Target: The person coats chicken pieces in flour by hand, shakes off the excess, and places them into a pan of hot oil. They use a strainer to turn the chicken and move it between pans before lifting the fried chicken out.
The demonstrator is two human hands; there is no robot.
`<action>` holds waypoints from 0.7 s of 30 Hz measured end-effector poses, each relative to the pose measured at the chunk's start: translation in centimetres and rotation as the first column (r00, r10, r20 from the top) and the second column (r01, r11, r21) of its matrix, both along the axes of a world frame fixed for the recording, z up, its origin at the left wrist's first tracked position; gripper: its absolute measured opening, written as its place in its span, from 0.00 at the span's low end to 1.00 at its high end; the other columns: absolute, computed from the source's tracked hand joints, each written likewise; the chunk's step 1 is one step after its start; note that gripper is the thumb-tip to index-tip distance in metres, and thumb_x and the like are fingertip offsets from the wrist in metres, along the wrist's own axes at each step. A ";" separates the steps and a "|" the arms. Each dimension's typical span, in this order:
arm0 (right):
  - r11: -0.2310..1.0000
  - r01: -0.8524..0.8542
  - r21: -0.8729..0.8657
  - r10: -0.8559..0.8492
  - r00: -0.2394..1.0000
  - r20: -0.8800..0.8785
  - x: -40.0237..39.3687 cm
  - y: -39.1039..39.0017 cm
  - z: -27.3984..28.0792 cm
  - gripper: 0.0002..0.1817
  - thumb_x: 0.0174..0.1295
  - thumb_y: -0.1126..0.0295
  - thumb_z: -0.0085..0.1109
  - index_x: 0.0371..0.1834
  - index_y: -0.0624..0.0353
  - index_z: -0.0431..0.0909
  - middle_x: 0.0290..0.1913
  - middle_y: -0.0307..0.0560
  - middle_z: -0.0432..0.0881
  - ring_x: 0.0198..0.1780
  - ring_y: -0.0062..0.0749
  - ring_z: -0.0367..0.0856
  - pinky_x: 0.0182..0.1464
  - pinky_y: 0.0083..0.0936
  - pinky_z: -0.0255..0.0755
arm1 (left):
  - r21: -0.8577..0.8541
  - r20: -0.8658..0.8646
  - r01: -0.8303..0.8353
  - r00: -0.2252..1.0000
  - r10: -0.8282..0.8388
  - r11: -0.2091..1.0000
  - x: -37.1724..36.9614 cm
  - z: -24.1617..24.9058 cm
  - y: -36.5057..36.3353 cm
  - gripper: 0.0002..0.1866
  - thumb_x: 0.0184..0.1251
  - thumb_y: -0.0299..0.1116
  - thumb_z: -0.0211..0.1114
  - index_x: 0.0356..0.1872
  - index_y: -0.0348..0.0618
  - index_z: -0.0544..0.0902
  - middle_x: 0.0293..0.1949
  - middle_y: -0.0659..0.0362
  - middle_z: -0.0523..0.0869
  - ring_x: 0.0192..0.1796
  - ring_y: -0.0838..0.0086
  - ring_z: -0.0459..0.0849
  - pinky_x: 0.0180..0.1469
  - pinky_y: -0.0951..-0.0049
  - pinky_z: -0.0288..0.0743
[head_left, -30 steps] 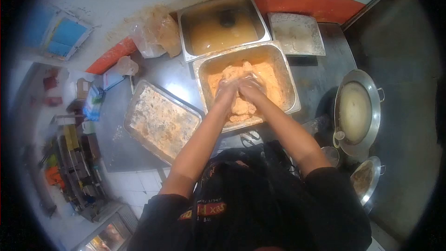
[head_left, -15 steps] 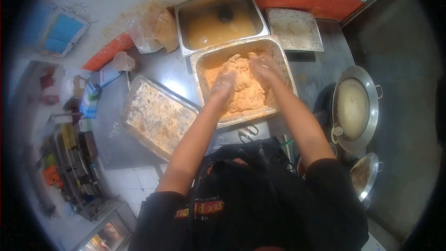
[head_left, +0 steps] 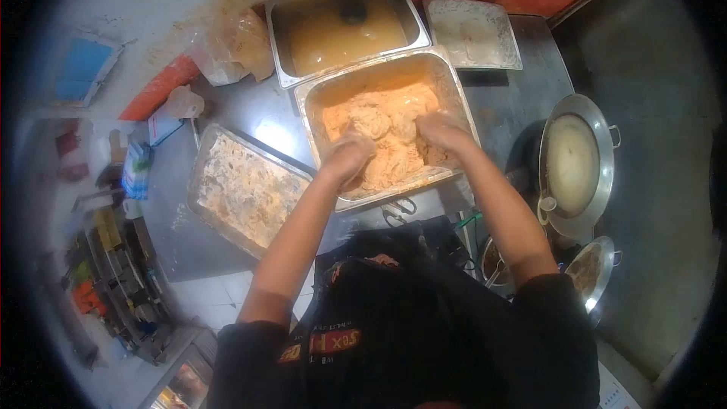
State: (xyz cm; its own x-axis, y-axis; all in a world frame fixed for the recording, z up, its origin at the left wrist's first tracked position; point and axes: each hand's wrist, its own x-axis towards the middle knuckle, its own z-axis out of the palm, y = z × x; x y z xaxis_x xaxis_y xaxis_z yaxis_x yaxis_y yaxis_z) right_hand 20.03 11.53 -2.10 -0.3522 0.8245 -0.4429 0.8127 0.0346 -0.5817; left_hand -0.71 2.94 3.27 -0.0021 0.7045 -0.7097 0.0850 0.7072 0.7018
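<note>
Orange, flour-coated pieces [head_left: 386,159], lumpy and looking like breaded meat, fill a deep steel pan [head_left: 305,117] in front of me. At the left of the pan, my left hand [head_left: 350,153] is closed on some of the coated pieces, its fingertips partly hidden in them. My right hand [head_left: 443,132] is at the right side, its fingers curled round more of the same pieces and also partly covered. Both hands are dusted with the coating. What exactly lies under the coating cannot be made out.
Behind the pan stands another steel pan of yellowish liquid [head_left: 341,53]. A floury tray [head_left: 242,189] lies at left, a second tray [head_left: 473,34] at back right. Scissors [head_left: 399,212] lie near the front edge. A large wok [head_left: 606,159] stands at right; a plastic bag [head_left: 235,49] sits behind.
My hands have moved lower and farther apart within the pan. The heap of coated pieces that was raised between them is now lower and more spread out. The view has shifted slightly.
</note>
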 end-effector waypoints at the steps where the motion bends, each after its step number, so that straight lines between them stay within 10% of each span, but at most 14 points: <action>1: 0.987 -0.160 -0.004 0.160 0.986 0.053 0.3 -0.4 -3.1 0.17 0.61 0.60 0.42 0.34 0.60 0.77 0.32 0.52 0.79 0.36 0.42 0.78 0.37 0.34 0.71 | -0.221 0.026 0.004 1.000 0.002 0.975 0.3 0.2 0.1 0.12 0.61 0.34 0.54 0.41 0.39 0.74 0.28 0.59 0.76 0.31 0.75 0.75 0.29 0.76 0.70; 3: 0.947 -0.321 -0.010 0.320 0.941 0.106 0.1 -0.6 -4.2 0.18 0.62 0.59 0.40 0.37 0.60 0.78 0.32 0.52 0.79 0.36 0.41 0.79 0.37 0.34 0.72 | -0.075 0.129 -0.039 0.990 0.048 0.996 0.1 -7.0 0.7 0.13 0.61 0.33 0.55 0.44 0.39 0.72 0.31 0.58 0.76 0.33 0.74 0.76 0.29 0.74 0.72; 5: 0.900 0.089 -0.427 -0.246 0.913 -0.327 -1.4 -1.6 -2.0 0.20 0.65 0.61 0.40 0.49 0.63 0.75 0.49 0.48 0.78 0.47 0.34 0.77 0.51 0.29 0.68 | 0.063 0.229 -0.099 0.970 0.082 0.993 0.2 -9.3 0.5 0.14 0.61 0.32 0.55 0.47 0.39 0.71 0.34 0.56 0.77 0.36 0.73 0.77 0.30 0.73 0.74; 6: 0.903 0.085 -0.422 -0.242 0.912 -0.332 -2.2 -1.9 -1.4 0.20 0.65 0.61 0.40 0.49 0.63 0.75 0.49 0.48 0.78 0.47 0.34 0.77 0.51 0.29 0.68 | 0.080 0.372 -0.251 0.905 0.205 0.965 1.2 -8.7 0.5 0.15 0.61 0.31 0.55 0.49 0.39 0.69 0.38 0.55 0.77 0.38 0.71 0.78 0.32 0.70 0.76; 8: 0.628 0.109 -0.770 -0.659 0.601 -0.452 -3.3 -3.1 -0.6 0.23 0.67 0.56 0.41 0.56 0.63 0.70 0.51 0.50 0.76 0.53 0.37 0.74 0.57 0.29 0.65 | 0.071 0.513 -0.397 0.801 0.307 0.915 2.3 -7.3 0.0 0.17 0.62 0.30 0.56 0.51 0.39 0.68 0.42 0.53 0.77 0.41 0.70 0.79 0.35 0.68 0.79; 11: 0.901 0.324 -0.290 -0.410 0.855 -0.318 -4.5 -3.6 -1.5 0.25 0.68 0.55 0.42 0.57 0.64 0.68 0.52 0.50 0.75 0.54 0.38 0.72 0.58 0.29 0.63 | -0.177 0.468 -0.544 0.687 0.556 0.820 2.6 -5.2 0.3 0.20 0.62 0.29 0.54 0.56 0.40 0.66 0.48 0.50 0.75 0.46 0.67 0.78 0.42 0.66 0.80; 16: 0.775 0.394 -0.493 -0.563 0.785 -0.258 -3.4 -3.6 5.4 0.26 0.66 0.54 0.48 0.54 0.67 0.69 0.50 0.48 0.75 0.53 0.32 0.72 0.55 0.25 0.66 | 0.114 0.217 -0.180 0.964 0.152 0.977 0.4 0.1 -0.5 0.33 0.60 0.25 0.52 0.68 0.38 0.56 0.53 0.48 0.73 0.54 0.69 0.74 0.54 0.72 0.70; 18: 0.944 0.320 -0.082 -0.325 0.855 -0.405 -1.4 -3.2 3.9 0.24 0.64 0.54 0.51 0.52 0.65 0.71 0.48 0.47 0.76 0.51 0.30 0.73 0.52 0.24 0.66 | 0.244 0.076 -0.166 0.985 0.152 0.956 -0.3 -0.1 -0.8 0.32 0.59 0.24 0.51 0.67 0.40 0.58 0.49 0.51 0.76 0.49 0.68 0.76 0.48 0.72 0.74; 21: 0.835 0.423 -0.351 -0.547 0.702 -0.456 0.3 -1.8 4.0 0.22 0.63 0.55 0.53 0.50 0.64 0.74 0.46 0.47 0.77 0.50 0.30 0.73 0.52 0.25 0.67 | 0.228 -0.070 -0.242 0.962 0.264 0.943 0.2 1.3 -0.4 0.29 0.60 0.26 0.50 0.65 0.38 0.61 0.51 0.50 0.76 0.51 0.67 0.76 0.49 0.71 0.72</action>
